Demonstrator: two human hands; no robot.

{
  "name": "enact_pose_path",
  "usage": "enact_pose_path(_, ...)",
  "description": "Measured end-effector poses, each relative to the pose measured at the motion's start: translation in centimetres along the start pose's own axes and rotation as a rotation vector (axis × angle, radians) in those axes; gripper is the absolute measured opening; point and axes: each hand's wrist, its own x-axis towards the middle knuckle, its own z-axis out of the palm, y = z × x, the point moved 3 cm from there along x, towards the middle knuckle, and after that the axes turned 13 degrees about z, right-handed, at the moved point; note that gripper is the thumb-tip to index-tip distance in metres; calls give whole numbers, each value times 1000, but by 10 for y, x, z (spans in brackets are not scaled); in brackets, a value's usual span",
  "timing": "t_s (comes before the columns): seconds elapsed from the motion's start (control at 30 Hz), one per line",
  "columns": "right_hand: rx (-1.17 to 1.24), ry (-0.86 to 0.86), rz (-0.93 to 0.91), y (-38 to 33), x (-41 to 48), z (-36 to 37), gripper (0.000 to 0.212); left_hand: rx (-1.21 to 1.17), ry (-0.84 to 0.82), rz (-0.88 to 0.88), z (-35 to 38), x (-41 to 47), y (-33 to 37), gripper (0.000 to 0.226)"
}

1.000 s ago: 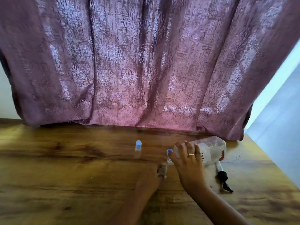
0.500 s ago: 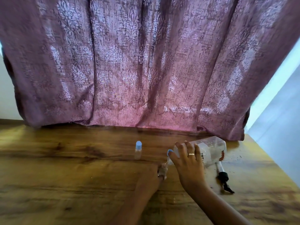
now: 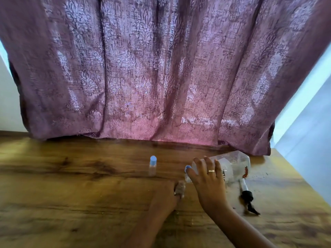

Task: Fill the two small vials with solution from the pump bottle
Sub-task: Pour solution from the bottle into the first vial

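My right hand (image 3: 207, 183) grips the clear pump bottle (image 3: 232, 167), tipped on its side with its open neck pointing left and down. Below that neck my left hand (image 3: 166, 196) holds a small clear uncapped vial (image 3: 179, 188) upright on the wooden table (image 3: 71, 194). A blue cap (image 3: 187, 168) sits just behind my right fingertips. The second vial (image 3: 152, 166), with its blue cap on, stands alone to the left. The black pump head with its tube (image 3: 246, 194) lies on the table to the right of my right wrist.
A purple patterned curtain (image 3: 161, 68) hangs along the back edge of the table. Dark specks are scattered on the wood near the bottle's base. The table's right edge (image 3: 304, 185) runs diagonally close to the pump head.
The neck of the bottle has dipped slightly closer to the vial in my left hand. Both hands stay almost where they were.
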Motion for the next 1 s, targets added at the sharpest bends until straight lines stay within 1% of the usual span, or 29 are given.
enact_pose_path(0.2, -4, 5, 10, 1, 0, -1, 62, 56, 1, -6, 1, 3, 0, 34)
enact_pose_path(0.5, -2, -20, 12, -1, 1, -2, 61, 10, 20, 11, 1, 3, -2, 31)
enact_pose_path(0.63, -4, -32, 13, 0, 1, -1, 65, 19, 13, 0, 1, 3, -2, 32)
enact_pose_path(0.9, -7, -26, 9, 0, 0, -3, 61, 22, -2, -6, 1, 3, -3, 34)
enact_pose_path(1.0, 9, -21, 6, 0, 1, -4, 65, 4, -6, -17, 3, 4, -5, 35)
